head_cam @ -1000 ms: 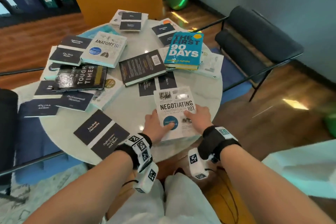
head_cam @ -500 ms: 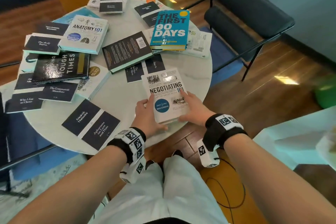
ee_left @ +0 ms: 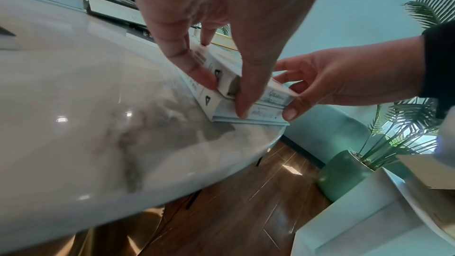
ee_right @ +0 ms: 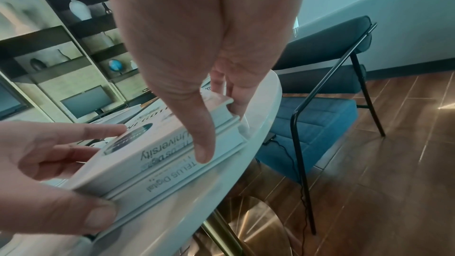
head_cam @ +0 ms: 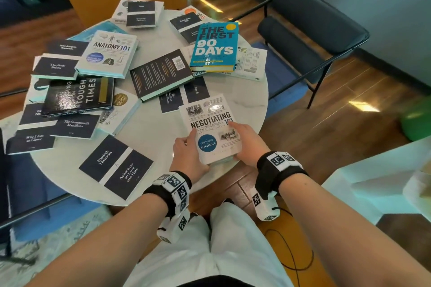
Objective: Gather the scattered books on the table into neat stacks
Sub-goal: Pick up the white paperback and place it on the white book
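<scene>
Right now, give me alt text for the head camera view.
Both hands, left hand and right hand, grip a Negotiating 101 book atop a second book at the near edge of a round white table strewn with other books.

Round marble table [head_cam: 149, 128] bears perhaps twenty scattered books [head_cam: 161, 74].

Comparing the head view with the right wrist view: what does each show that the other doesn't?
Head only: the scattered books, such as The First 90 Days and Anatomy 101.

Right wrist only: a second white book under Negotiating 101, their edges not yet flush, and a shelf unit.

Both: left hand and right hand gripping that small stack at the table's near edge.
</scene>
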`<act>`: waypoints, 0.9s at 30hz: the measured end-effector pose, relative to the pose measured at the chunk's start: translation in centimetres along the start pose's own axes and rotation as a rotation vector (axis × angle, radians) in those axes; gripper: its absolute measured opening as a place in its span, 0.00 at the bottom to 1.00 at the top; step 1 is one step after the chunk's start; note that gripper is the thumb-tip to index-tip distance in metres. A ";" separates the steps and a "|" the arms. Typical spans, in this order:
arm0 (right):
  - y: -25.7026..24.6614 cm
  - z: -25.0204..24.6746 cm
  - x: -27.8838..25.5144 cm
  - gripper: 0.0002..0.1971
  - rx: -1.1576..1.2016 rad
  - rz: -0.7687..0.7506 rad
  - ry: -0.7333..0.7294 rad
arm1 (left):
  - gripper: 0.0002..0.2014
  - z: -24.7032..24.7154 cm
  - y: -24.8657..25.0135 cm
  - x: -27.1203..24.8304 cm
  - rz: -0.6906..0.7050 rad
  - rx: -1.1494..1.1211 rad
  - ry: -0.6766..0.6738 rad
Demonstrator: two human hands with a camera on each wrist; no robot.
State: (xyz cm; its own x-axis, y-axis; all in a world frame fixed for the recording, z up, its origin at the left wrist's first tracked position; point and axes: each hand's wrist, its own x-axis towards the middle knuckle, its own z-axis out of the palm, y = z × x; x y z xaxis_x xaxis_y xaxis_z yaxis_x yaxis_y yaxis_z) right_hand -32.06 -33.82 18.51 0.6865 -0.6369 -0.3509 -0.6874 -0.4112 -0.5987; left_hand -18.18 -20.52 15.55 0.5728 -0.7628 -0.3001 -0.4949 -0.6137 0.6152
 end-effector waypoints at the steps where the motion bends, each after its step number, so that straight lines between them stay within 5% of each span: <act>1: 0.0 0.0 0.0 0.49 0.001 0.001 0.001 | 0.48 0.0 0.0 -0.1 -0.006 -0.002 -0.002; 8: -0.8 -2.1 0.6 0.50 -0.040 0.037 -0.143 | 0.58 -2.6 1.4 -0.5 -0.033 0.109 -0.112; 12: -1.8 -5.0 3.5 0.40 -0.061 0.094 -0.069 | 0.44 -5.3 3.1 0.8 -0.066 0.251 -0.048; 19: -3.1 -10.2 11.9 0.23 0.087 0.148 0.114 | 0.24 -9.0 7.7 10.5 -0.016 0.218 0.131; 27: -3.9 -13.6 20.5 0.28 0.237 0.204 0.016 | 0.26 -10.0 10.7 21.6 -0.126 0.300 0.130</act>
State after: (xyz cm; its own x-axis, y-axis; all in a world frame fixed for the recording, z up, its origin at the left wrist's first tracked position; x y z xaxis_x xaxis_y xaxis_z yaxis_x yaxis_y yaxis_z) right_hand -18.58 -54.12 23.43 0.5350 -0.7016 -0.4706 -0.7346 -0.1112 -0.6693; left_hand -4.55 -41.53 22.87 0.7108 -0.6563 -0.2530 -0.5734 -0.7490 0.3321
